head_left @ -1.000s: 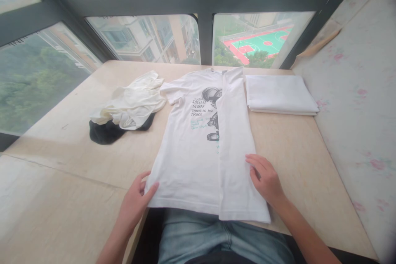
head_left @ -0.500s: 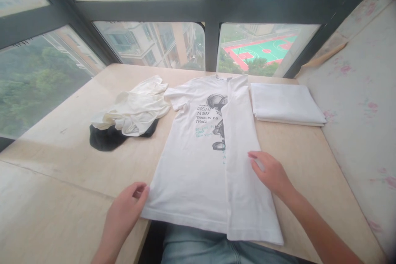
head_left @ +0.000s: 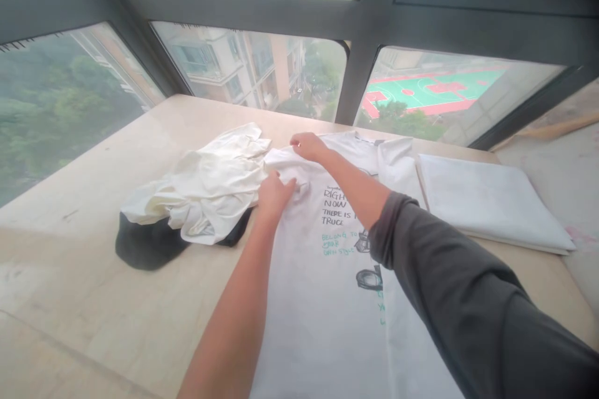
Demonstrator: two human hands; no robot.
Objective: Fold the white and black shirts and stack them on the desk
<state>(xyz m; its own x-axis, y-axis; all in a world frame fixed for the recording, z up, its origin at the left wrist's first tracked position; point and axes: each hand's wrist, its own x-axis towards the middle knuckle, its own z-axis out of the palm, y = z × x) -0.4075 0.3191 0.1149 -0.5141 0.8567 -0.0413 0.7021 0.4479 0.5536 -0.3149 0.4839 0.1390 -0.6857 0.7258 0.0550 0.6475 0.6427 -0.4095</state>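
Observation:
A white T-shirt (head_left: 309, 324) with black and green lettering and a grey drawing lies face up, its right side folded inward over the print. My right hand (head_left: 309, 146) has reached across to the shirt's left shoulder, its fingers closed on the cloth there. Lower down, by the underarm of the left sleeve, my left hand (head_left: 276, 193) pinches the shirt's side edge, where small creases show near the thumb. My right forearm covers part of the print.
Left of the shirt lies a crumpled cream garment (head_left: 210, 181) on top of a black cloth (head_left: 150, 242). A folded white cloth (head_left: 486, 199) rests on the right. Window frames (head_left: 355, 75) rise behind the pale tabletop (head_left: 60, 280).
Both hands have moved up from the lower part of the shirt to its left shoulder and underarm, and grip the cloth. My view has shifted closer and leftward.

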